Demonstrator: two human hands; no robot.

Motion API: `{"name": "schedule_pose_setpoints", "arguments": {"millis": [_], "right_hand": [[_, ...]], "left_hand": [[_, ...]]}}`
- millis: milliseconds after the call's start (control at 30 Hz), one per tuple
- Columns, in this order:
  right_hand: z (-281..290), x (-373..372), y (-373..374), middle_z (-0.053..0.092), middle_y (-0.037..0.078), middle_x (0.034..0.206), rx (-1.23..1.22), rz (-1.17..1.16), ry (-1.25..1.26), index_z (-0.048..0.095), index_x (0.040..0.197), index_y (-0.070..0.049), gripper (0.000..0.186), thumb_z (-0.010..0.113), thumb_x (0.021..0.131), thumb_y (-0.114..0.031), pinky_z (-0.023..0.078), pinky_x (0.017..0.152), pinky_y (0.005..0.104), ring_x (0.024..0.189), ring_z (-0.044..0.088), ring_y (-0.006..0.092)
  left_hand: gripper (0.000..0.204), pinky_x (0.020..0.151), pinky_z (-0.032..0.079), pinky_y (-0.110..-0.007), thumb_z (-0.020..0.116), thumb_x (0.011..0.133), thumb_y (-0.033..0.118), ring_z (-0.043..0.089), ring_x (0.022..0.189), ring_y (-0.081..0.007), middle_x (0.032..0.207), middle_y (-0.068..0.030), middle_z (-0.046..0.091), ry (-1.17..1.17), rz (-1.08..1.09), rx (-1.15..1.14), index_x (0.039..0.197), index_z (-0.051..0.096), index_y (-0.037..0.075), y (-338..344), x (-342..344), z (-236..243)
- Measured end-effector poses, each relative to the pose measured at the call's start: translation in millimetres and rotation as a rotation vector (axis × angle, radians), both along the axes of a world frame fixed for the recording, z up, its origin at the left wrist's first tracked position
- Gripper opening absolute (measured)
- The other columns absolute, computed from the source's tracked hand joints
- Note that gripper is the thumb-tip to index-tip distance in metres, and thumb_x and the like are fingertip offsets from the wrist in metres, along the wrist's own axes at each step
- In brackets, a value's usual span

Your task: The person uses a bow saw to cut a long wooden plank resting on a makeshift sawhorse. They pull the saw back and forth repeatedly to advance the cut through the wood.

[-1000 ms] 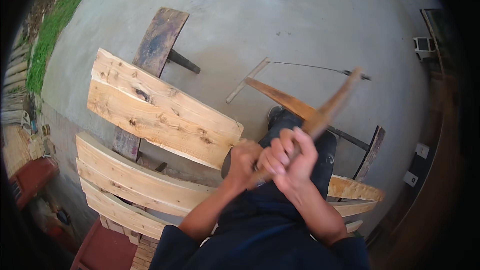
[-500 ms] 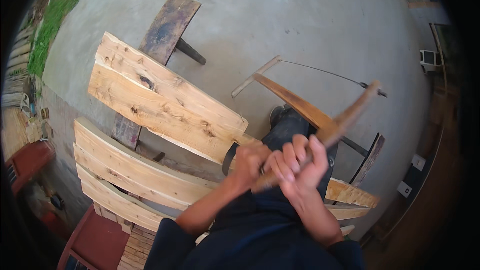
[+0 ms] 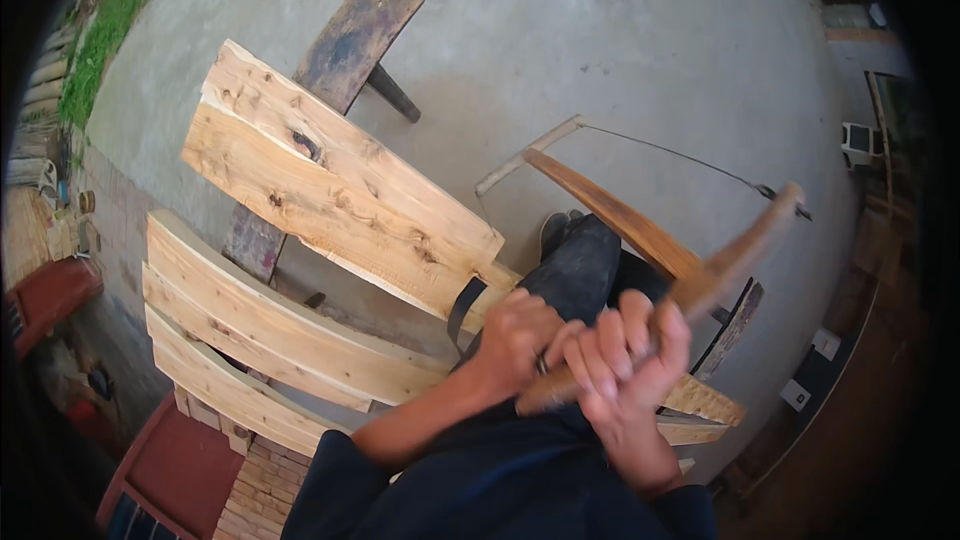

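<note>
right hand [image 3: 625, 355]: wrapped round saw [image 3: 610, 210]
left hand [image 3: 515, 342]: nearer plank [image 3: 345, 175], can't tell its grip
saw: toward 12 o'clock, long axis 10-to-4ish

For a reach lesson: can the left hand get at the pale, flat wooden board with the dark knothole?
Probably yes: the left hand is near the board, though a curved black band partly intervenes.

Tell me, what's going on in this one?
A person is holding a wooden frame saw. The right hand is wrapped around its near end piece; the left hand is curled close beside it, though its exact hold is hidden. To the left, a knotty pale board lies across a dark, worn bench, with more boards nearer the person.
</note>
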State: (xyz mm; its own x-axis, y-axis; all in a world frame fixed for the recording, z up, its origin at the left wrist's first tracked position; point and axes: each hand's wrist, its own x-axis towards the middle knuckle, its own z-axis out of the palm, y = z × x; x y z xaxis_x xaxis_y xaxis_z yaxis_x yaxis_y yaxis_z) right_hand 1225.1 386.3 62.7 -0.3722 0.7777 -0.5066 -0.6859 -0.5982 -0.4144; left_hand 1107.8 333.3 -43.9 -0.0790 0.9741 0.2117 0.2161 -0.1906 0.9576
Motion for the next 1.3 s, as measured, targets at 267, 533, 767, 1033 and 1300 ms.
{"name": "schedule_pose_setpoints", "arguments": {"millis": [267,533,767,1033,1300], "right_hand": [[50,17,-13,0.048,0.000,0.056,-0.084,-0.003,-0.025,0.046,0.078,-0.016,0.043,0.044,0.107,-0.047,0.047,0.053,0.0366,0.042,0.047,0.0171],[-18,0,5,0.047,0.003,0.057,-0.081,-0.024,-0.080,0.043,0.073,-0.015,0.042,0.047,0.106,-0.040,0.039,0.049,0.0381,0.042,0.044,0.0207],[19,17,-10,0.049,0.003,0.059,-0.090,0.003,0.000,0.044,0.075,-0.016,0.042,0.047,0.106,-0.044,0.043,0.057,0.0396,0.047,0.048,0.0208],[-23,8,-2,0.047,0.005,0.057,-0.043,0.073,-0.057,0.043,0.074,-0.014,0.041,0.048,0.105,-0.041,0.038,0.048,0.0375,0.043,0.044,0.0212],[21,30,-17,0.050,0.005,0.060,-0.080,0.011,0.015,0.046,0.078,-0.014,0.042,0.048,0.106,-0.045,0.049,0.058,0.0367,0.046,0.050,0.0205]], "left_hand": [[0.029,0.052,0.032,-0.040,0.079,0.078,0.007,0.049,0.051,-0.0254,0.056,-0.0059,0.049,-0.011,0.000,0.087,0.059,0.057,0.009,-4,10,46],[0.033,0.055,0.036,-0.042,0.079,0.071,0.030,0.053,0.056,-0.0308,0.059,-0.0093,0.052,-0.047,-0.106,-0.013,0.061,0.056,0.009,9,-7,-9],[0.030,0.054,0.034,-0.040,0.078,0.073,0.012,0.049,0.052,-0.0264,0.057,-0.0067,0.049,0.014,-0.149,0.061,0.058,0.052,0.011,1,-2,19],[0.030,0.055,0.033,-0.042,0.075,0.076,0.024,0.049,0.054,-0.0306,0.059,-0.0091,0.049,-0.008,-0.060,0.060,0.062,0.054,0.007,-2,1,-25],[0.027,0.055,0.034,-0.040,0.079,0.075,0.015,0.049,0.053,-0.0265,0.057,-0.0072,0.049,0.008,-0.048,0.102,0.060,0.057,0.011,-4,12,26]]}}
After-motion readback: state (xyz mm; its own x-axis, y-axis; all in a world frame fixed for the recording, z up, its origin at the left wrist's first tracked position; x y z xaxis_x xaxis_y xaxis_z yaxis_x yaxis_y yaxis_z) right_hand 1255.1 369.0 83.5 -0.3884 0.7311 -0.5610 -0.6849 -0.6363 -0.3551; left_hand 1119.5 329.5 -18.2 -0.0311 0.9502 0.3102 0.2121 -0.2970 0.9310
